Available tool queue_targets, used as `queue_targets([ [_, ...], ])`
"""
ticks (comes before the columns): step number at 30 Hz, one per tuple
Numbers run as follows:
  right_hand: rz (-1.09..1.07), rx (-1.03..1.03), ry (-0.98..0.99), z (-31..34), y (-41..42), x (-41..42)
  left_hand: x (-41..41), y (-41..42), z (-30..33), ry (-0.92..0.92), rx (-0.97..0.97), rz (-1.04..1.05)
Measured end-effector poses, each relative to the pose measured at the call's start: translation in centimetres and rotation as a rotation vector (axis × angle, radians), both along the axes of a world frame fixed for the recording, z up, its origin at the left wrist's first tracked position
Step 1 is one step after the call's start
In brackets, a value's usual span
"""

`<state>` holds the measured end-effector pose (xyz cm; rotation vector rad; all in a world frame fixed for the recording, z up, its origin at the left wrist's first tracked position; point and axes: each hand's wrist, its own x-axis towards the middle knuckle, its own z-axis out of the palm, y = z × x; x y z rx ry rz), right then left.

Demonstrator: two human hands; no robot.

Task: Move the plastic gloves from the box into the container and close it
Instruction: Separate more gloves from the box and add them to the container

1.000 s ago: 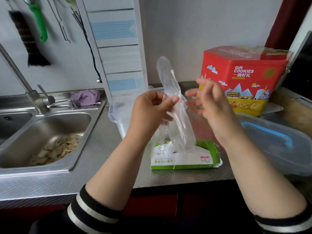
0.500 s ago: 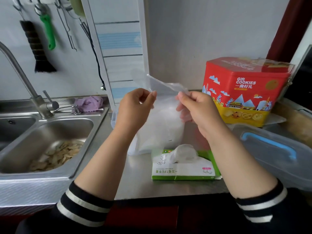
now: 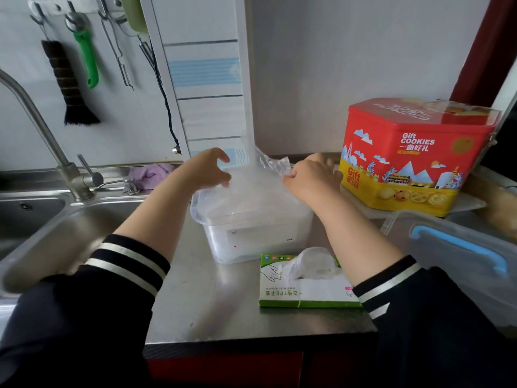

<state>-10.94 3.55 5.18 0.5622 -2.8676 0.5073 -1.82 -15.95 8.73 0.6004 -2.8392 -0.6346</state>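
Note:
A clear plastic container stands on the steel counter, open at the top. A thin clear plastic glove lies across its far rim and down into it. My right hand pinches that glove at the container's back right corner. Over the back left corner hovers my left hand, fingers apart, holding nothing. In front of the container lies the green and white glove box, with another glove bunched up out of its slot.
The container's lid with a blue handle lies at the right. A red and yellow cookie tin stands behind it. A steel sink with a tap is at the left; utensils hang on the wall.
Both hands have gone forward and down from chest height to the container, carrying the glove into it. My left hand has let go of the glove.

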Motion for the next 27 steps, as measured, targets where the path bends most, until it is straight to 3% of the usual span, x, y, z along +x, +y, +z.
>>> queue_targets([
  [5,-0.042,0.027,0.008,-1.1,-0.1,-0.2,-0.4,0.0,-2.6,-0.008,-0.195,0.002],
  [10,-0.004,-0.132,-0.076,-0.4,0.6,-0.5,0.1,-0.3,-2.7,0.029,-0.319,-0.038],
  [12,0.037,-0.395,-0.158,-0.1,1.2,-0.7,0.8,0.3,-2.1,0.058,-0.399,-0.021],
  [14,0.098,-0.828,-0.172,-0.2,2.1,-0.3,1.7,1.2,-1.6,0.145,-0.468,-0.007],
  [16,0.164,-1.222,-0.182,-0.1,3.6,1.2,2.6,2.6,-1.6,0.365,-0.499,-0.076],
  [18,0.253,-1.429,-0.270,-0.5,5.6,3.0,3.4,5.0,-2.3,0.599,-0.429,-0.258],
  [20,0.423,-1.307,-0.357,-1.1,7.8,4.6,4.4,8.1,-4.1,0.724,-0.265,-0.412],
  [22,0.592,-0.949,-0.468,-1.9,9.6,5.8,5.5,10.7,-6.1,0.744,-0.102,-0.458],
  [25,0.543,-0.456,-0.633,-4.6,10.8,6.4,6.3,12.9,-10.0,0.565,0.189,-0.489],
  [27,0.467,-0.438,-0.604,-6.7,10.6,6.7,6.4,13.6,-12.4,0.433,0.409,-0.513],
])
